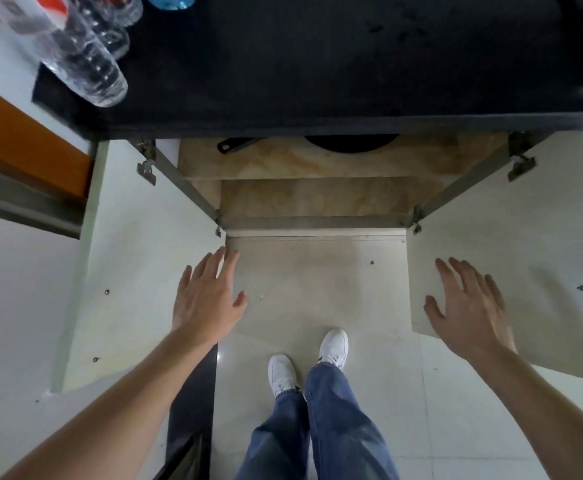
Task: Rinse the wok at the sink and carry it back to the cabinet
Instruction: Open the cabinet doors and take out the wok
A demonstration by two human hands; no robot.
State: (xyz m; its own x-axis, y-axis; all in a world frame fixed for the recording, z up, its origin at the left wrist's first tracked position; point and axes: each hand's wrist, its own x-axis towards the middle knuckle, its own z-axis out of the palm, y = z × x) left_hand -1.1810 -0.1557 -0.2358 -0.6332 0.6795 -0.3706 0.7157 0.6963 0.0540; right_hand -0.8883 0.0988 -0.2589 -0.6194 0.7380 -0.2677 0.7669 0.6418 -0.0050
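Countertop [317,64] seen as black. Cabinet [317,199] floor tiled in beige with tan marbling; frame grey. Both cabinet doors [137,271] seen as off-white with a pale green edge. Wok [350,143] inside is black. Bottles [85,60] are clear plastic; one has a red label. Jeans [317,427] are blue, shoes [334,346] white. Floor tiles [421,410] are pale grey-white. Orange panel [23,140] noted at left.

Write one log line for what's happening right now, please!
cabinet doors open | wok inside cabinet under black counter | left hand open, empty | right hand open, empty
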